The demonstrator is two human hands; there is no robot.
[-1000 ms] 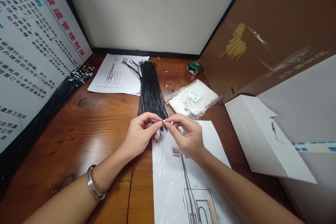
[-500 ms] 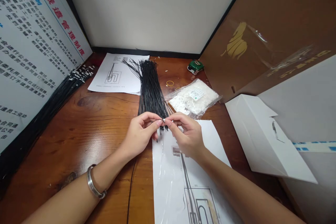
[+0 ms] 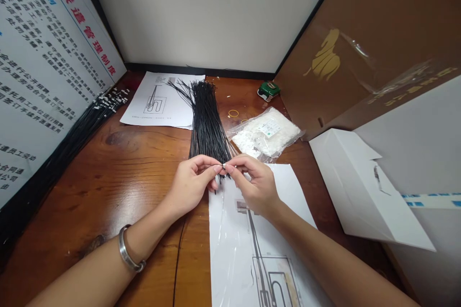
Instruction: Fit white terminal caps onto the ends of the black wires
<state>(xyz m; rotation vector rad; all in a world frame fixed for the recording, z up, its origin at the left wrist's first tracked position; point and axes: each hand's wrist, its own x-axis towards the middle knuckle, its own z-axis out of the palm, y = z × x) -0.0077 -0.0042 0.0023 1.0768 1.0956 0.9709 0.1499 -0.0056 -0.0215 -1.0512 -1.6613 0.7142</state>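
Note:
Thumb and fingers of my left hand (image 3: 191, 183) pinch the end of a thin black wire. Close against it, my right hand (image 3: 260, 186) grips a small white connector (image 3: 224, 166), mostly covered by the fingertips. The wire's tip meets the connector, though I cannot tell how far in it sits. Just beyond the hands lies a thick bundle of black wires (image 3: 208, 120), its near ends partly behind my fingers. A clear plastic bag (image 3: 268, 129) of small white parts rests to the right of the bundle. Under my right hand is a printed drawing (image 3: 230, 249).
More black wires with white ends (image 3: 84, 122) lean along the left sign board. Another printed sheet (image 3: 144, 110) lies behind. A green tape measure (image 3: 268, 91) and a yellow rubber band (image 3: 233, 113) are at the back. On the right stands a white open box (image 3: 345, 177) by a brown carton (image 3: 382, 24).
Both hands stay almost in place, with the fingertips shifting very slightly where wire and connector meet. Everything else on the table is unchanged.

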